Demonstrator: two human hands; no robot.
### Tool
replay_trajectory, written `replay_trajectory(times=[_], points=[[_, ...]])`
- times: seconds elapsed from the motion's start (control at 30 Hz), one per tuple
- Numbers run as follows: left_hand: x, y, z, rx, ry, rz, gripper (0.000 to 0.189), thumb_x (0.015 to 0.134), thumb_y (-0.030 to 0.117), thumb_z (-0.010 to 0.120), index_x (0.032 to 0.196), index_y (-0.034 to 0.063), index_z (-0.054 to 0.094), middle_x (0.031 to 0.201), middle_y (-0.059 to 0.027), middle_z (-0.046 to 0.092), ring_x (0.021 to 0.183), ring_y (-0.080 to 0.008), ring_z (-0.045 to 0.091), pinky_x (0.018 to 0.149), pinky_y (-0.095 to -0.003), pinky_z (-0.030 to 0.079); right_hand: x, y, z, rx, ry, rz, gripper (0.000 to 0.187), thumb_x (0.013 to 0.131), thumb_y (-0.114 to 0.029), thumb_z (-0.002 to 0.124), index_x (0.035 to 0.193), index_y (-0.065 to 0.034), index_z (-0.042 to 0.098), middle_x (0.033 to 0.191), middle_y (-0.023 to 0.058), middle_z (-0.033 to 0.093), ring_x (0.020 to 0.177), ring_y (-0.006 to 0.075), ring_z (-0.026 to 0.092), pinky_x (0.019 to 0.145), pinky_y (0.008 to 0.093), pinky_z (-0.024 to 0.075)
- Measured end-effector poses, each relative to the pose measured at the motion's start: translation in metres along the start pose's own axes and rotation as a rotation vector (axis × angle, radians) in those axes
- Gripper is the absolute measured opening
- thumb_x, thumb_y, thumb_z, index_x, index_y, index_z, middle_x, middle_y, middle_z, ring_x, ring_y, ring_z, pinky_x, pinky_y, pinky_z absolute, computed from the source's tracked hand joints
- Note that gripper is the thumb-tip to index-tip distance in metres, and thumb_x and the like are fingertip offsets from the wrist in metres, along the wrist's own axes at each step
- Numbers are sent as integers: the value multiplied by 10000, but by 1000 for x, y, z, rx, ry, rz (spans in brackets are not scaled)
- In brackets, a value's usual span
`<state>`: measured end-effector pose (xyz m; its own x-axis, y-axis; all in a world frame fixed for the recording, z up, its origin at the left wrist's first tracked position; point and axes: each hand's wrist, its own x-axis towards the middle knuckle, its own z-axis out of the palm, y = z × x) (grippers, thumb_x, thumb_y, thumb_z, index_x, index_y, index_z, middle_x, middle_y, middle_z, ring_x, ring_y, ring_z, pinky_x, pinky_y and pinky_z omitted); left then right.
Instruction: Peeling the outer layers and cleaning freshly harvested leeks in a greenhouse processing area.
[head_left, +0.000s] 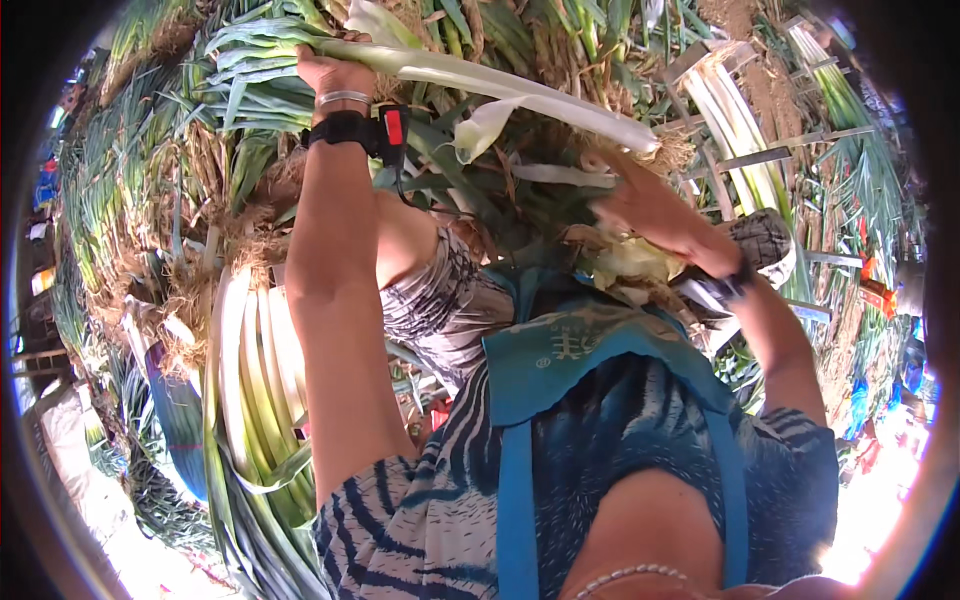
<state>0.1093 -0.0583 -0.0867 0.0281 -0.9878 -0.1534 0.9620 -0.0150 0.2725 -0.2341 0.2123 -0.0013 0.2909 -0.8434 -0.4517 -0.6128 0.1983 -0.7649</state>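
My left hand is closed around the green upper part of a large spring onion, which slants down to the right. A loose, pale outer layer hangs from its white stalk. Beard-like roots fan out at the stalk's far end. Just below those roots is my right hand, blurred, its fingers pointing up and left. Close to its fingertips lies a whitish strip of leaf; whether the fingers grip anything is unclear. Peeled yellowish leaves lie under my right hand.
A bundle of white-stemmed spring onions rests beside my left arm. On the right, more stalks lie in a metal frame. Heaped spring onions spread along the left. My blue apron covers my lap.
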Motion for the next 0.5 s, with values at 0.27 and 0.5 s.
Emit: replay_trajectory(times=[0.27, 0.5], points=[[-4, -27, 24, 38, 135, 53, 468, 915, 537, 318, 866, 78, 400, 729, -80, 399, 580, -218, 393, 540, -369, 372, 67, -23, 38, 719, -1, -248, 296, 931, -255, 554, 1086, -3, 566, 756, 16, 573, 601, 108, 544, 557, 263, 466], [-9, 10, -11, 173, 267, 149, 414, 919, 462, 338, 858, 65, 440, 729, -102, 440, 615, -244, 427, 573, -409, 400, -86, 80, -44, 561, -254, 246, 257, 949, -206, 484, 776, -28, 547, 559, -34, 446, 421, 38, 363, 385, 212, 265]])
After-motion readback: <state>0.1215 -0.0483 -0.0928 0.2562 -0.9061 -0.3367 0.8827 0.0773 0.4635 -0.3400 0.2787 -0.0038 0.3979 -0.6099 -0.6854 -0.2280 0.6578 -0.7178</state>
